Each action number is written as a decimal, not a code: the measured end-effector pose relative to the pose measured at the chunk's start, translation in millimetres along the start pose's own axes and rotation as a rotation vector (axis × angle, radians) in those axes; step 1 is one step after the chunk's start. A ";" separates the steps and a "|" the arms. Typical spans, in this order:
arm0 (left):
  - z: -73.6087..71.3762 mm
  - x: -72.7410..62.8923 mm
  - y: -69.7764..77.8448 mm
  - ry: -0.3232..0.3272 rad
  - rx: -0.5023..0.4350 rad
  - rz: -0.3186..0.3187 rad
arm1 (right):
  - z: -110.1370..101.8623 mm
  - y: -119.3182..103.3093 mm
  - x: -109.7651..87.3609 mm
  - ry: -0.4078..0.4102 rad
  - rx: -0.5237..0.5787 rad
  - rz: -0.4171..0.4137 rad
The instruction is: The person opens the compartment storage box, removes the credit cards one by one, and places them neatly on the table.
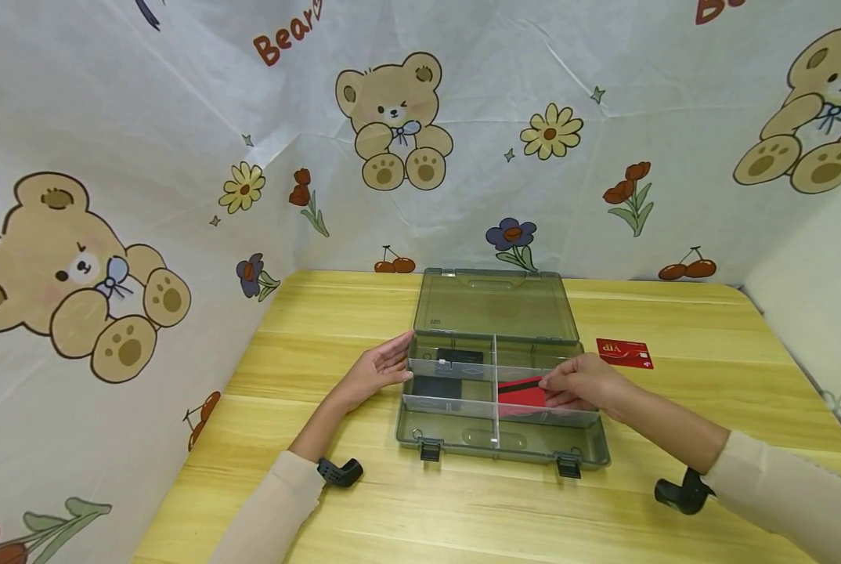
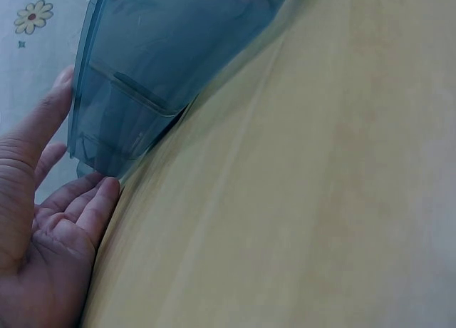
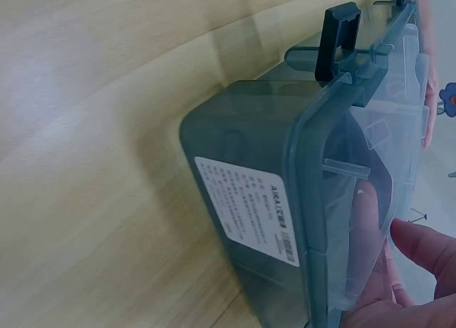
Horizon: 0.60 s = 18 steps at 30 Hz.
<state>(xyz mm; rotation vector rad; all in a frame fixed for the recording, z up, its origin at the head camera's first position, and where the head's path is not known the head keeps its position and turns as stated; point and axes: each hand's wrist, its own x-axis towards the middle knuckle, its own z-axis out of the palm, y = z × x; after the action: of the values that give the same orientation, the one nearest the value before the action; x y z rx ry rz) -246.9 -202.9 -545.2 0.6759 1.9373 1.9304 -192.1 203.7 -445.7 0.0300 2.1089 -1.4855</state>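
A grey-green transparent plastic box [image 1: 491, 457] with clear dividers lies on the table, its lid [image 1: 494, 304] swung back. In the head view my right hand [image 1: 590, 384] reaches into the middle right compartment. It pinches the right edge of a red card [image 1: 521, 396] with a black stripe. The divider partly covers that card. With fingers extended, my left hand [image 1: 374, 372] rests against the box's left side; its thumb lies at the rim in the left wrist view. Dark cards sit in the left compartments, one at the back [image 1: 460, 357], one in the middle [image 1: 436, 388].
On the table to the right of the box lies a red VIP card [image 1: 625, 353]. Two black latches, left [image 1: 431, 450] and right [image 1: 568, 465], hang from the box's front. A white cloth with printed bears [image 1: 399, 235] stands behind the wooden table [image 1: 463, 517].
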 end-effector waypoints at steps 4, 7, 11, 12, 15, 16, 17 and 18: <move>0.0 0.7 1.0 -0.002 0.001 0.005 | 1.9 -2.7 1.8 0.017 -0.018 -0.012; 0.0 1.0 1.2 -0.008 0.001 0.007 | 2.8 -3.2 2.4 0.018 -0.015 -0.019; -0.4 0.9 0.6 -0.008 0.003 0.005 | 4.2 -2.7 2.4 0.028 -0.006 -0.015; -0.6 0.7 0.4 -0.007 0.003 0.005 | 4.4 -2.4 2.7 0.032 -0.007 -0.016; -1.1 0.4 -0.4 -0.006 0.005 0.002 | 5.1 -2.0 3.0 0.047 -0.013 -0.019; -1.2 0.3 -0.8 -0.006 0.004 0.000 | 5.2 -2.0 2.9 0.052 -0.015 -0.025; -1.2 0.3 -1.1 -0.007 0.003 -0.001 | 5.2 -1.8 3.1 0.059 -0.018 -0.032; -1.2 0.3 -1.3 -0.007 0.003 -0.001 | 5.1 -1.5 3.1 0.066 -0.015 -0.039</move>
<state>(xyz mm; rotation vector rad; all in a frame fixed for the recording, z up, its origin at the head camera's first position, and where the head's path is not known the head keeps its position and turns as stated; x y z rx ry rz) -247.9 -203.7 -546.4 0.6813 1.9365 1.9225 -193.1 197.8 -447.0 0.0327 2.1846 -1.5100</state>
